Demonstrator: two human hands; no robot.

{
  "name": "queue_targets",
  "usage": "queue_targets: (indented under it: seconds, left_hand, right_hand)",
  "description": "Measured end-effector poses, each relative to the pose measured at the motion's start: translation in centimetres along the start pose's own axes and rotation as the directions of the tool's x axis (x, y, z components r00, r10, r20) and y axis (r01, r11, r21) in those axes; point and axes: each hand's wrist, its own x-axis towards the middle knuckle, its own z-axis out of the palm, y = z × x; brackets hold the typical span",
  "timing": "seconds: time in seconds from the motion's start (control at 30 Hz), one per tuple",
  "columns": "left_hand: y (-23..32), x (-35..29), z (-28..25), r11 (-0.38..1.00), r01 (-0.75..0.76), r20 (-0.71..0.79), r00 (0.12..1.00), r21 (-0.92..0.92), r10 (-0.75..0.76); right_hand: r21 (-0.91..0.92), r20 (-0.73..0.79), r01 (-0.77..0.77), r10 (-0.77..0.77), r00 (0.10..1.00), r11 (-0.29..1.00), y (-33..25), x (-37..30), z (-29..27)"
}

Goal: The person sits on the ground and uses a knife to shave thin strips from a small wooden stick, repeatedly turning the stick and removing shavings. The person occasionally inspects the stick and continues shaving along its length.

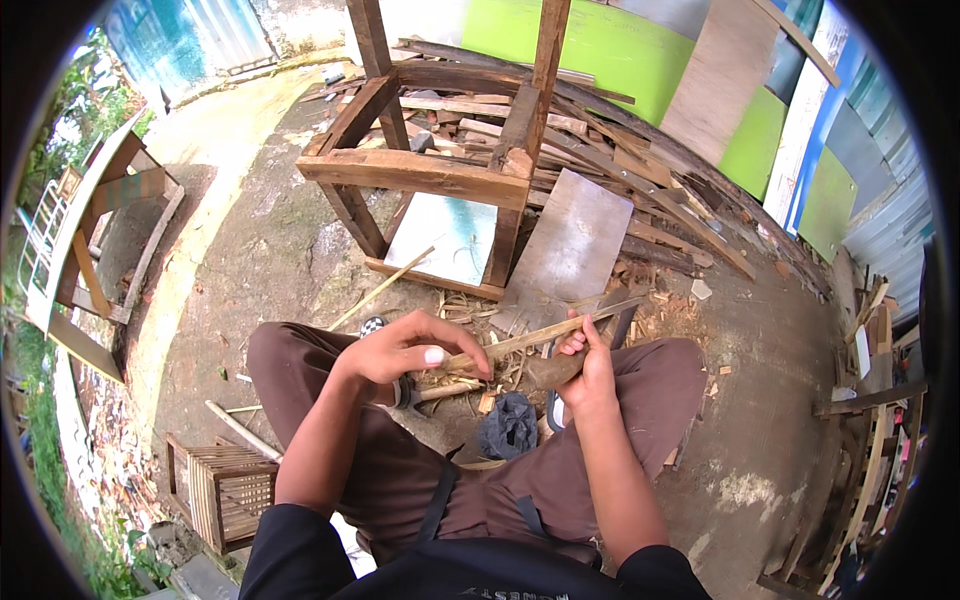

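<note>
head cam, looks down, close up

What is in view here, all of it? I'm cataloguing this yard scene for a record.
long thin pale wooden strip: one, tan, held across the knees
brown-handled blade tool: one, in the right hand, under the strip
dark brown wooden frame: one, ahead on the ground
scrap timber pile: many, brown, behind the frame
grey flat board: one, right of the frame
small slatted wooden crate: one, tan, lower left
black cloth: one, between the feet
left hand: fingers grip the strip's near end
right hand: closed on the tool
</note>
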Motion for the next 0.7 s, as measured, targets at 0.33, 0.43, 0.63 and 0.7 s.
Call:
queue_targets:
  seconds: [0.33, 0.43, 0.63, 0.7]
  left_hand:
    - [-3.1, -5.6, 1.6, 0.720, -0.662, -0.922, 0.114, 0.208, 0.371]
    - [-4.0, -6.9, 0.7, 0.874, -0.363, -0.943, -0.048, 0.324, 0.329]
    - [-9.4, -6.9, 1.8, 0.916, 0.160, -0.898, 0.315, 0.369, 0.307]
    - [-10.7, -6.4, 1.9, 0.931, 0.127, -0.899, 0.330, 0.343, 0.287]
  right_hand:
    - [-0.307, -0.377, -0.452, 0.328, 0.866, 0.838, 4.2, 0.7, -1.9]
    - [-0.397, -0.364, -0.389, 0.247, 0.898, 0.831, 4.6, -0.2, -2.7]
    - [-0.559, -0.266, -0.244, 0.108, 0.958, 0.793, 3.0, -0.7, -3.2]
    - [-0.575, -0.253, -0.235, 0.103, 0.962, 0.783, 2.6, -0.5, -3.6]
